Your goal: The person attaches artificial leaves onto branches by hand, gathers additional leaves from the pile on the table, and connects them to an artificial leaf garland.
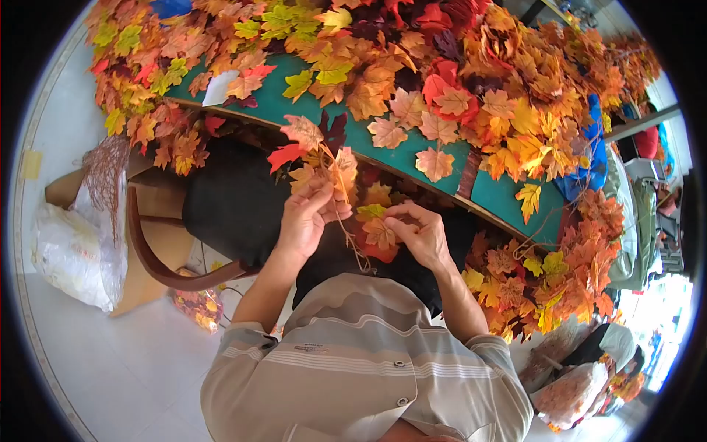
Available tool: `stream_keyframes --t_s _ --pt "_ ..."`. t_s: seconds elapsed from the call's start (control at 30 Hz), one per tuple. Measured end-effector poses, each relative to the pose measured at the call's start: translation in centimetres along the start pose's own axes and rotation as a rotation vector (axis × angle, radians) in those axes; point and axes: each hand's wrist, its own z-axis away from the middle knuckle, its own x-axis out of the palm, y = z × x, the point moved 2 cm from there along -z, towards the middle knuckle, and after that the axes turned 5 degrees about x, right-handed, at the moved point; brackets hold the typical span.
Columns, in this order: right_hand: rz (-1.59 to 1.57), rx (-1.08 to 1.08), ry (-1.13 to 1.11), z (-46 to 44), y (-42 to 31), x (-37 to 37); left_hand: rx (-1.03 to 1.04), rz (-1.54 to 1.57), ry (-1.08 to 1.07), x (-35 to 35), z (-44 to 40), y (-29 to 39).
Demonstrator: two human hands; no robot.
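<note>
My left hand is closed around the stems of a small bunch of artificial maple leaves, with orange, peach and red leaves fanning out above the fingers. Thin brown stems hang below that hand. To its right, my right hand pinches the edge of an orange leaf, beside a yellow-green leaf. Both hands are over my lap, in front of the green table's edge.
Piles of autumn leaves cover much of the green table. A chair with a curved brown armrest, a cardboard box and a clear plastic bag stand at left. More leaves hang at right, near bags.
</note>
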Motion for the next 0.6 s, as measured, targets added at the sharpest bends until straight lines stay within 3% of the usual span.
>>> stream_keyframes --t_s 0.07,0.1,0.2,0.3,0.33,0.43,0.53,0.6 --pt "0.058 -0.172 -0.007 1.2 -1.3 0.6 -0.006 -0.029 0.024 0.8 0.9 -1.9" --pt "-0.034 -0.255 0.045 -0.2 -1.8 3.0 0.032 -0.155 -0.009 0.2 0.6 0.1" --pt "0.018 -0.338 0.261 1.3 -6.0 2.2 0.058 -0.222 -0.011 1.4 1.1 -2.8" --pt "0.46 -0.278 0.313 -1.9 -4.5 1.5 -0.03 -0.22 -0.074 1.6 1.5 -3.1" --pt "0.313 -0.278 0.233 -3.5 -1.3 1.3 -0.072 -0.222 -0.098 1.7 1.5 -2.7" --pt "0.032 -0.181 0.222 -4.8 -1.6 0.2 -0.195 -0.097 -0.11 0.6 0.8 -2.2" --pt "-0.004 -0.01 0.232 -6.4 -1.7 -0.3 -0.306 0.073 -0.148 -0.7 -0.8 -2.0" --pt "0.066 -0.078 0.23 -6.6 -1.2 -0.2 -0.287 0.105 -0.136 -1.1 -1.5 -1.7"
